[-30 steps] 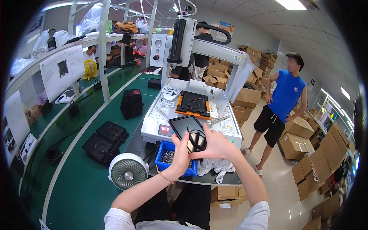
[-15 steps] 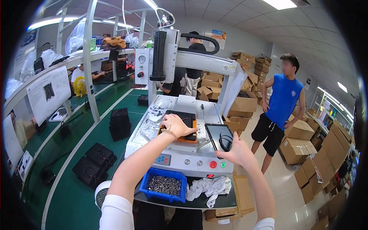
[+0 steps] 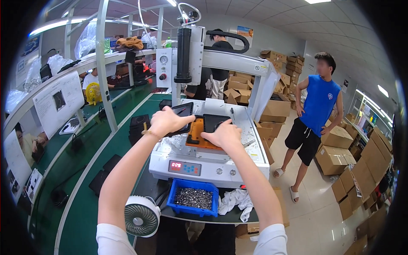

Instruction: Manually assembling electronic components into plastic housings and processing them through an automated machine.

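My left hand [image 3: 165, 122] is closed on a dark rectangular device panel [image 3: 184, 109], held tilted to the left of the orange fixture [image 3: 194, 135]. Over the right part of that fixture is a second black rectangular panel [image 3: 213, 122], gripped at its near edge by my right hand [image 3: 224, 136]. Whether this panel touches the fixture I cannot tell. The fixture lies on the white bed of a benchtop machine [image 3: 182, 148], below its gantry with a black cylinder [image 3: 183, 55].
A blue bin of small metal parts [image 3: 194, 196], a white cloth [image 3: 236, 203] and a small fan [image 3: 140, 216] are near me. Black panels [image 3: 106, 168] lie on the green bench at left. A person in blue [image 3: 319, 100] stands at right, near cardboard boxes [image 3: 335, 157].
My left hand has lifted its panel off the orange fixture and moved it left. My right hand has brought the other panel from the bed's right side over the fixture.
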A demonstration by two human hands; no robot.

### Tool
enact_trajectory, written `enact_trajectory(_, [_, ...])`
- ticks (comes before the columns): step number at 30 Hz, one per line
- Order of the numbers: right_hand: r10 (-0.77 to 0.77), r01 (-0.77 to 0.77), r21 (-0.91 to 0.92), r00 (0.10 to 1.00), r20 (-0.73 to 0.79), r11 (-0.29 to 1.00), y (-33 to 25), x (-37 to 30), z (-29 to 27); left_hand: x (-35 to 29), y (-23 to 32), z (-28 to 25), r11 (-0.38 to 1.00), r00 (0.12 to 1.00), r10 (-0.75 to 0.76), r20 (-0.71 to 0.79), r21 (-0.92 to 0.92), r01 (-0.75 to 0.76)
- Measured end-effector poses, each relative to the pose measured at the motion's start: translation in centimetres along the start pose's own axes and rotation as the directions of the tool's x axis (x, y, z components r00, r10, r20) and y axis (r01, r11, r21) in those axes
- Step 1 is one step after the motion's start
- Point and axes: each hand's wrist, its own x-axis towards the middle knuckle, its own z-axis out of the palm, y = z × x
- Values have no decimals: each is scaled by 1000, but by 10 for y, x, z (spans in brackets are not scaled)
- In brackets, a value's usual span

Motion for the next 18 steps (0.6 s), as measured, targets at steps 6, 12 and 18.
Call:
enact_trajectory(6, [206, -216, 34, 961, 186, 976, -62, 0, 6, -44, -63, -23, 998, 997, -49, 52, 49, 47])
enact_trajectory(12, [191, -216, 67, 946, 264, 974, -53, 20, 14, -64, -74, -25, 999, 994, -28, 102, 31, 25])
enact_trajectory(18, [-154, 453, 355, 766, -624, 818, 42, -85, 48, -100, -104, -24, 1000, 996, 10, 91, -8, -10])
